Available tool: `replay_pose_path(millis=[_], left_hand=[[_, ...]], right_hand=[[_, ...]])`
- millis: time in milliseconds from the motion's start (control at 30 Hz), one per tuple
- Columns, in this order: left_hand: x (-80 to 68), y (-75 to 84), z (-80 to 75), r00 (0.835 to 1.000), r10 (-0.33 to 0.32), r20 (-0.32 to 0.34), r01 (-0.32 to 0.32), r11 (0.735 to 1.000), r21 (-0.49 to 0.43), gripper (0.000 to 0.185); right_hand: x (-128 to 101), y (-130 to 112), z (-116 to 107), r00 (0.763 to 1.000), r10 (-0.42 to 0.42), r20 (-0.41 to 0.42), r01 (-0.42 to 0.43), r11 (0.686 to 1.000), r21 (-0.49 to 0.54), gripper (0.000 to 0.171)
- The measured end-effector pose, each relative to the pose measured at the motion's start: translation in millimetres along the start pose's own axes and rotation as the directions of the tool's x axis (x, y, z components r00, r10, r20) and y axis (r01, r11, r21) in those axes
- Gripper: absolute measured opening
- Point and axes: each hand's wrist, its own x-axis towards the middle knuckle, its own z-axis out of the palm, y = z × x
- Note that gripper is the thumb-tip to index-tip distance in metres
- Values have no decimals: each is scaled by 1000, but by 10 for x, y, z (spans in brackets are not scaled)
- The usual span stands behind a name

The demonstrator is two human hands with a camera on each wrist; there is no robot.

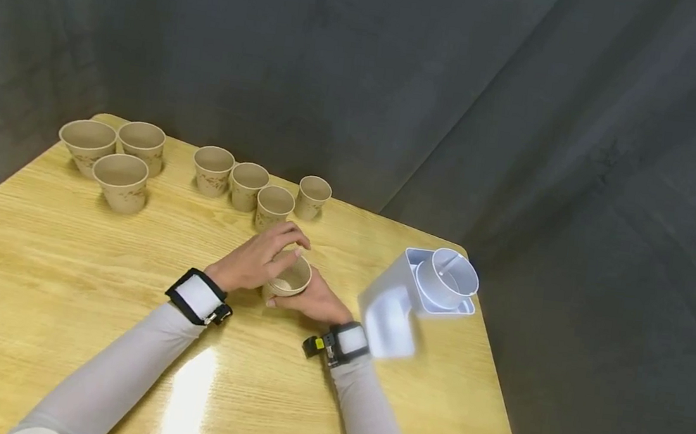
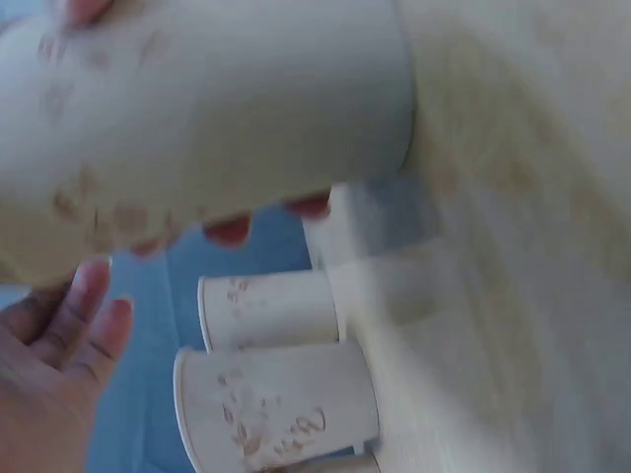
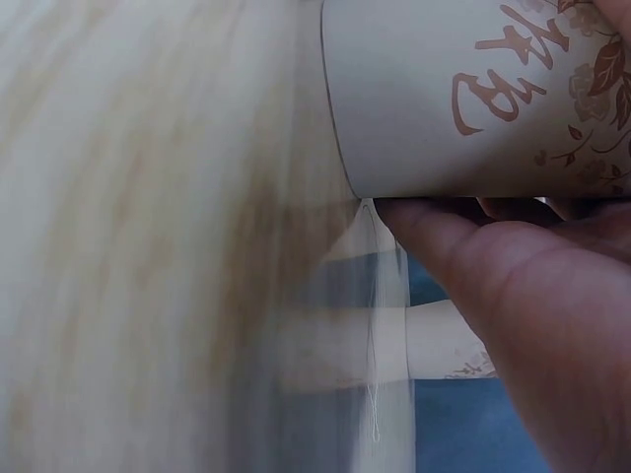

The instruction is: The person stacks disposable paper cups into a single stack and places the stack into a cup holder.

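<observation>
Holding the small tan printed paper cup (image 1: 289,279) upright on the light wooden worktop (image 1: 62,272), right hand (image 1: 313,303) gripping underneath-side, left hand (image 1: 257,258) pinching its rim, both equally close.

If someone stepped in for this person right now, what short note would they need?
Left hand: fingers curled over the rim of the held paper cup.
Right hand: grips that cup from below and the near side.
The cup sits low over the wooden table.
Seven loose cups stand upright along the far edge, unstacked.
White cup holder stands right of the hands.
</observation>
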Motion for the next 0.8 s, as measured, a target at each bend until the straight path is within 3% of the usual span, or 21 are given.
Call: replay_pose_path(millis=[233,367,567,667,800], left_hand=[[207,-146,-153,993,21,-115,-10,995,98,21],[344,-282,-238,991,34,-133,-8,982,191,24],[497,-497,-300,998,-48,-31,55,943,327,44],[544,-543,-307,995,-100,23,87,942,324,53],[590,-579,-295,991,-116,72,88,946,312,58]], right_hand=[[-5,0,10,1000,-1,-23,2,1000,14,79],[12,14,16,999,-17,-29,18,1000,9,79],[22,29,23,999,-28,-40,28,1000,4,79],[18,30,14,999,-35,-38,35,999,4,78],[21,37,15,999,-43,-32,43,999,15,78]])
